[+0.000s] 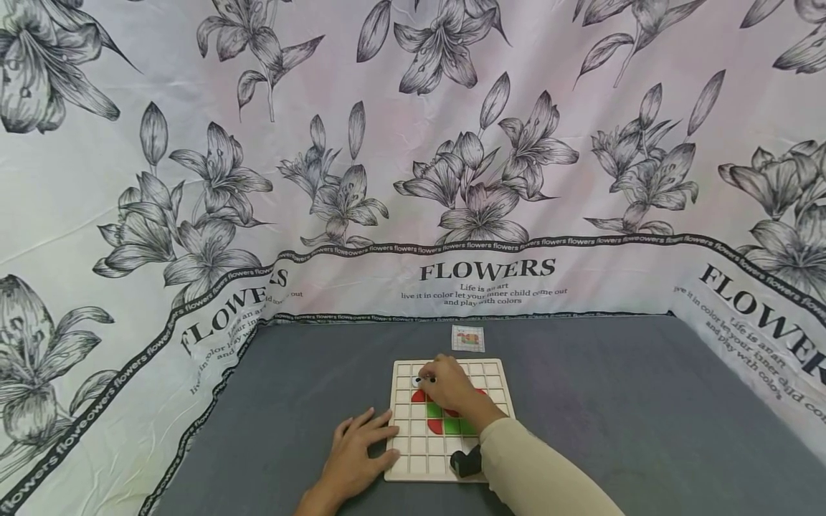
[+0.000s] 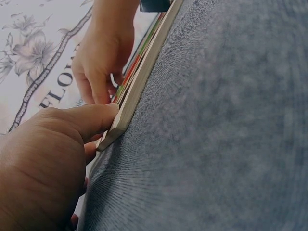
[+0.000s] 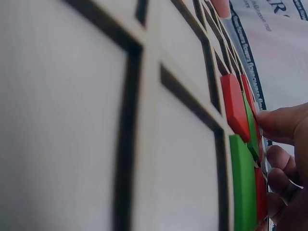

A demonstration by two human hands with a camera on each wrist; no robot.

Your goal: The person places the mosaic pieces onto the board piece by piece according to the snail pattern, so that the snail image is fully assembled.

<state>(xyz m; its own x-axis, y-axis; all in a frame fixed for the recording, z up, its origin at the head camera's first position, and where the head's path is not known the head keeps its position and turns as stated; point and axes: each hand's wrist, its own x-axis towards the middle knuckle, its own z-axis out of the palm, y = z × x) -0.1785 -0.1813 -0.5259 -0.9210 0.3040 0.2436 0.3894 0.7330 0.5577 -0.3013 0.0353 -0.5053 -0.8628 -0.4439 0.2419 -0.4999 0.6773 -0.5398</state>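
A pale wooden grid board (image 1: 408, 466) lies on the grey cloth, with red pieces (image 1: 435, 426) and green pieces (image 1: 453, 426) set in its squares. My right hand (image 1: 448, 385) is over its upper left part, pinching a small white piece (image 1: 416, 382) with black dots, partly hidden by the fingers. In the right wrist view, the thumb (image 3: 279, 121) reaches past a red piece (image 3: 234, 107) and a green piece (image 3: 243, 185). My left hand (image 1: 358, 451) rests at the board's left edge, fingers spread. In the left wrist view its thumb (image 2: 98, 118) touches the board's corner.
Beyond the board lies a small picture card (image 1: 467, 338) with a coloured figure on a grid. A dark device (image 1: 466, 462) sits at the right wrist, above the board's near edge. Flower-printed fabric (image 1: 484, 276) borders the grey cloth (image 1: 613, 401) at the back and sides.
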